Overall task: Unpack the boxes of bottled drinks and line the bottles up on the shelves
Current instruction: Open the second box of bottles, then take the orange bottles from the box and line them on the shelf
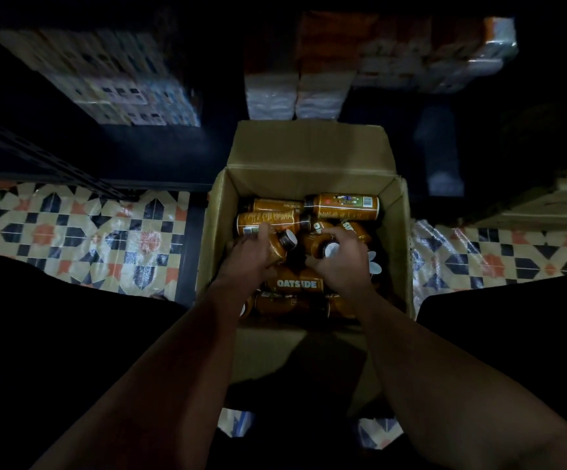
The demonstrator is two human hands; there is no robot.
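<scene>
Down at mid-frame both hands are inside the box (309, 184). The left hand (251, 252) has its grip curled round a bottle (280, 244) whose cap points right; the right hand (339, 256) closes round another bottle (319, 245), white cap showing under the fingers. Both sit among loose bottles (343, 206) piled crosswise. Likely trouble: lifting either one could drag or tip its neighbours, and a grip taken near the cap on a smooth body may slip. Dim light makes the shelves (160, 154), dark at upper left, hard to judge, so a bottle could be set down badly.
</scene>
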